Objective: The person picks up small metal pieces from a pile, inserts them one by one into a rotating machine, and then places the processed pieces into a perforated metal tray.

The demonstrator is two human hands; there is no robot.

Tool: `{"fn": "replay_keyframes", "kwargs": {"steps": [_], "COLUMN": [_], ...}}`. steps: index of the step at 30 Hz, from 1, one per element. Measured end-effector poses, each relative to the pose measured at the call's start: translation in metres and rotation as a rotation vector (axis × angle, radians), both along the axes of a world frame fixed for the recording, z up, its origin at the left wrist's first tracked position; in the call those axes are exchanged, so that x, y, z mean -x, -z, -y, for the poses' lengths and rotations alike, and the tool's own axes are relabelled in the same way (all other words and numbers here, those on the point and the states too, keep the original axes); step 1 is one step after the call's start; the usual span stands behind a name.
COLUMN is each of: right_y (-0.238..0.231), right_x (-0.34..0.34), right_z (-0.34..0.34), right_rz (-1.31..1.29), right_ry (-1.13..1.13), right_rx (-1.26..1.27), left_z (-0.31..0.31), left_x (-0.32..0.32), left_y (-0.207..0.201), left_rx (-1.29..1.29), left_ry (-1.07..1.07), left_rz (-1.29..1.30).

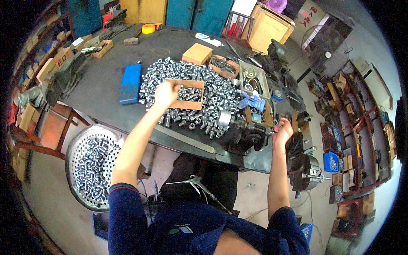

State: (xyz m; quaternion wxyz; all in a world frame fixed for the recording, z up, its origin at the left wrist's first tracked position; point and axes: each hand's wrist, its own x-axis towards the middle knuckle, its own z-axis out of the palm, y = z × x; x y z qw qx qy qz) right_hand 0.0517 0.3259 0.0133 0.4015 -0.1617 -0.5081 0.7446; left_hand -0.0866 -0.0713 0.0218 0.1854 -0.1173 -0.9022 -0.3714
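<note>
My left hand (166, 94) is at the left side of a small open cardboard box (195, 105). Its fingers are curled together, and what they hold, if anything, is hidden. Short metal fittings (192, 92) lie inside the box, and a wide heap of similar fittings (168, 68) surrounds it on the dark workbench (102, 80). My right hand (282, 131) is closed in a pinch beside a dark bench-mounted machine (250, 138), to the right of its metal end. Whatever is between those fingers is too small to make out.
At lower left stands a perforated metal basin (76, 187) full of fittings. A blue box (130, 84) lies left of the heap. Behind it are a closed carton (197, 54) and a tray of rings (254, 70). A lathe-like chuck (304, 172) projects at right, near loaded shelves (361, 114).
</note>
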Motion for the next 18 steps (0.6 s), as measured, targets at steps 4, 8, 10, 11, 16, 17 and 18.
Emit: {"fn": "replay_keyframes", "kwargs": {"steps": [4,8,10,11,16,17,18], "right_y": [-0.018,0.006,0.041,0.056,0.097,0.09,0.094], "right_x": [-0.035,-0.087,-0.106,-0.108,-0.072,-0.068,-0.066], "right_z": [0.017,0.024,0.011,0.012,-0.007,0.004,0.0], "right_rz": [-0.075,-0.082,-0.069,-0.035,0.19,0.203,0.205], "right_ry": [-0.028,-0.084,-0.213,-0.194,-0.138,-0.133,-0.106], "right_rx": [-0.05,-0.08,-0.008,0.061,0.162,0.189,0.18], "left_z": [0.027,0.085,0.126,0.147,0.257,0.267,0.285], "left_x": [0.014,-0.033,-0.067,-0.091,-0.201,-0.222,-0.239], "left_y": [0.007,0.002,0.006,0.003,0.047,0.059,0.083], "left_rx": [-0.052,-0.058,0.041,0.115,0.343,0.412,0.568], "left_ry": [0.004,0.083,0.125,0.09,-0.108,-0.176,-0.147], "left_rz": [-0.025,0.079,0.227,0.381,0.69,0.67,0.622]}}
